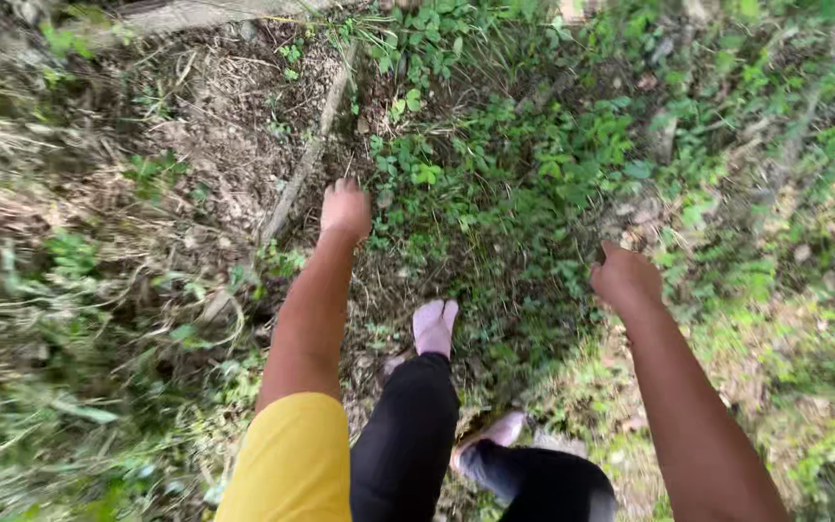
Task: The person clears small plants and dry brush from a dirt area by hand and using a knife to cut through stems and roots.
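Count on inspection: two hands in view — the left hand [345,209] and the right hand [625,278], each on a bare forearm. Two bare feet on the ground — one forward [434,326], one behind [495,432]. Two dark trouser legs. One yellow sleeve [292,459], on the left arm. One long pale stick [303,164] lying across the leaf litter. Green leafy plants are too many to count.
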